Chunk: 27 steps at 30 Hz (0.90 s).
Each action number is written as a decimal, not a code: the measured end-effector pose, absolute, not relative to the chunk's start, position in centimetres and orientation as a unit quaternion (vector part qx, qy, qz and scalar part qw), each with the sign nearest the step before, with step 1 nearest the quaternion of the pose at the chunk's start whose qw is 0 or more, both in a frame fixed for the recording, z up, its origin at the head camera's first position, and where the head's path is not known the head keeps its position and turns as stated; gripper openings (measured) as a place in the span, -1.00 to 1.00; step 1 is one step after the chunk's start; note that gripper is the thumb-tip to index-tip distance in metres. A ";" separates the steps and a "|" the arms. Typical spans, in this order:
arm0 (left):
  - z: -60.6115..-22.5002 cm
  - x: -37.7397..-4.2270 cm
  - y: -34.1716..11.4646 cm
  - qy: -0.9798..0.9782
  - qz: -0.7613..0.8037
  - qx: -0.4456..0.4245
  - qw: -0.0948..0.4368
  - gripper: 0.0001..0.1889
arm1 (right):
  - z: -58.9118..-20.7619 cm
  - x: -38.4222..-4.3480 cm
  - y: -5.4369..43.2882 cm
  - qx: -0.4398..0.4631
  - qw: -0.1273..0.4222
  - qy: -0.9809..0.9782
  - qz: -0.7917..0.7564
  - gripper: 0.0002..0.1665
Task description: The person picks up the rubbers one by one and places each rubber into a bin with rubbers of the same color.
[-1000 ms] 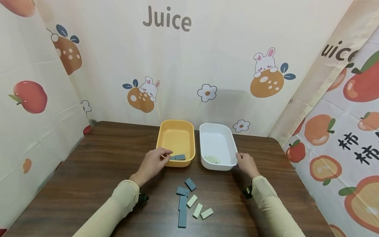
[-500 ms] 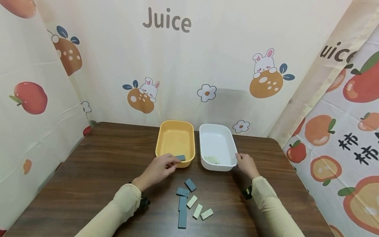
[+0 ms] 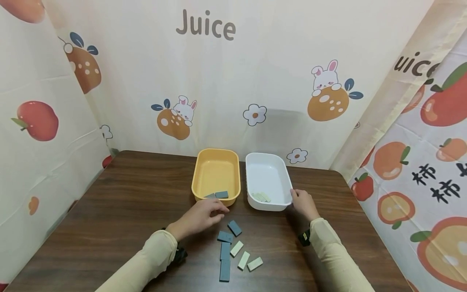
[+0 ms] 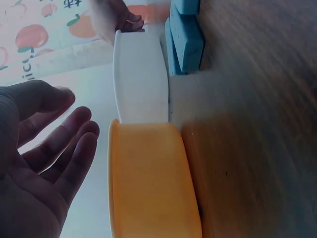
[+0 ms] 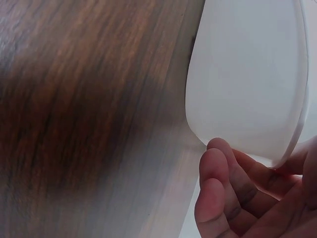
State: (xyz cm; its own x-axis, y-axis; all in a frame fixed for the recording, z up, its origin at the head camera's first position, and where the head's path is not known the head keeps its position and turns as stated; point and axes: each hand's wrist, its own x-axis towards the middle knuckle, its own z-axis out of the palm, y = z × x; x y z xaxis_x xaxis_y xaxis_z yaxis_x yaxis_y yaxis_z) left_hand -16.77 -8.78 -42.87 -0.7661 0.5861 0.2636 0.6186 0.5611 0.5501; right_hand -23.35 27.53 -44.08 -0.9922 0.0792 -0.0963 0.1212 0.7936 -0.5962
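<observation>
My left hand [image 3: 200, 217] hovers in front of the yellow bin [image 3: 217, 172], fingers loosely bent and holding nothing. In the left wrist view its thumb and fingers stand apart beside that bin's rim. My right hand [image 3: 304, 204] pinches the near right corner of the white bin [image 3: 270, 174]. The right wrist view has the thumb at the rim and the fingers [image 5: 214, 193] curled against the outside. Blue-grey blocks [image 3: 221, 194] lie in the yellow bin and pale green blocks [image 3: 261, 197] in the white one. Closest to the left hand on the table is a blue-grey block [image 3: 234, 228].
Several blue-grey blocks [image 3: 224, 270] form a rough column on the brown table [image 3: 146, 194]. To their right lie three pale green blocks [image 3: 243, 260]. A printed curtain [image 3: 219, 81] hangs right behind the bins.
My left hand has come out over the yellow bin's near edge, moving toward me and to the right. The blocks in that bin are uncovered again. My right hand stays at the white bin.
</observation>
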 end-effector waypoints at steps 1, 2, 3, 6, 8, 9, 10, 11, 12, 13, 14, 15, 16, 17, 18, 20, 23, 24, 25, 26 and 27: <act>-42.9 -16.7 -8.7 -0.884 -0.317 -0.343 0.017 -0.78 | -44.1 -23.3 27.5 0.053 0.033 0.946 -0.318 -0.45; -42.9 -16.6 -8.7 -0.884 -0.313 -0.346 0.008 -0.77 | -44.1 -23.3 27.5 0.054 0.034 0.946 -0.318 -0.45; -42.9 -16.5 -8.7 -0.884 -0.310 -0.350 0.000 -0.75 | -44.0 -23.3 27.5 0.054 0.035 0.946 -0.319 -0.45; -43.1 -16.3 -8.5 -0.879 -0.302 -0.368 -0.018 -0.72 | -44.0 -23.3 27.4 0.055 0.039 0.945 -0.320 -0.44; -43.2 -16.1 -8.4 -0.876 -0.298 -0.379 -0.028 -0.72 | -44.0 -23.3 27.4 0.055 0.039 0.945 -0.321 -0.44; -43.2 -16.1 -8.3 -0.873 -0.298 -0.384 -0.034 -0.72 | -44.1 -23.3 27.4 0.056 0.038 0.944 -0.322 -0.44; -43.3 -16.0 -8.2 -0.871 -0.298 -0.387 -0.042 -0.72 | -44.1 -23.3 27.4 0.055 0.036 0.945 -0.322 -0.44; -43.3 -15.9 -8.0 -0.869 -0.299 -0.390 -0.050 -0.73 | -44.1 -23.3 27.4 0.054 0.035 0.945 -0.321 -0.44; -43.4 -15.8 -7.9 -0.869 -0.296 -0.393 -0.059 -0.73 | -44.2 -23.3 27.5 0.054 0.035 0.945 -0.321 -0.44; -43.4 -15.7 -7.8 -0.868 -0.293 -0.396 -0.067 -0.73 | -44.2 -23.3 27.4 0.056 0.034 0.945 -0.321 -0.44; -43.5 -15.6 -7.6 -0.867 -0.290 -0.397 -0.076 -0.73 | -44.2 -23.3 27.5 0.055 0.033 0.945 -0.321 -0.44; -43.5 -15.5 -7.5 -0.867 -0.286 -0.399 -0.084 -0.73 | -44.3 -23.3 27.5 0.056 0.033 0.945 -0.321 -0.44; -43.5 -15.4 -7.4 -0.868 -0.278 -0.401 -0.090 -0.73 | -44.3 -23.2 27.4 0.055 0.033 0.945 -0.322 -0.45; -43.6 -15.3 -7.2 -0.870 -0.268 -0.403 -0.093 -0.73 | -44.3 -23.2 27.4 0.056 0.033 0.944 -0.323 -0.45; -43.7 -15.3 -7.1 -0.872 -0.258 -0.405 -0.096 -0.73 | -44.3 -23.2 27.4 0.055 0.033 0.944 -0.324 -0.45; -43.8 -15.1 -6.9 -0.875 -0.241 -0.406 -0.102 -0.72 | -44.3 -23.2 27.4 0.054 0.033 0.944 -0.325 -0.46; -44.0 -14.9 -6.7 -0.878 -0.221 -0.411 -0.106 -0.71 | -44.2 -23.1 27.4 0.054 0.033 0.943 -0.327 -0.46; -44.0 -14.8 -6.7 -0.878 -0.218 -0.412 -0.107 -0.71 | -44.2 -23.1 27.4 0.055 0.033 0.943 -0.327 -0.45; -44.1 -14.8 -6.7 -0.878 -0.215 -0.414 -0.109 -0.71 | -44.2 -23.1 27.4 0.056 0.034 0.942 -0.328 -0.45; -44.2 -14.7 -6.6 -0.877 -0.214 -0.415 -0.110 -0.70 | -44.2 -23.2 27.5 0.056 0.034 0.942 -0.329 -0.45; -44.3 -14.7 -6.6 -0.877 -0.211 -0.418 -0.110 -0.70 | -44.1 -23.2 27.5 0.057 0.035 0.942 -0.329 -0.45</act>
State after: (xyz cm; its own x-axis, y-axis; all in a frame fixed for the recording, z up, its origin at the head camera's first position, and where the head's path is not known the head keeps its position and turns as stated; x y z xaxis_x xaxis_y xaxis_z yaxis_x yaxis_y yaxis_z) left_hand -14.72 -6.63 -44.28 -0.6271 0.7788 -0.0164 0.6860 0.5622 0.4620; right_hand -23.17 27.46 -44.13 -0.9911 0.0844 -0.1032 0.1303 0.7771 -0.6157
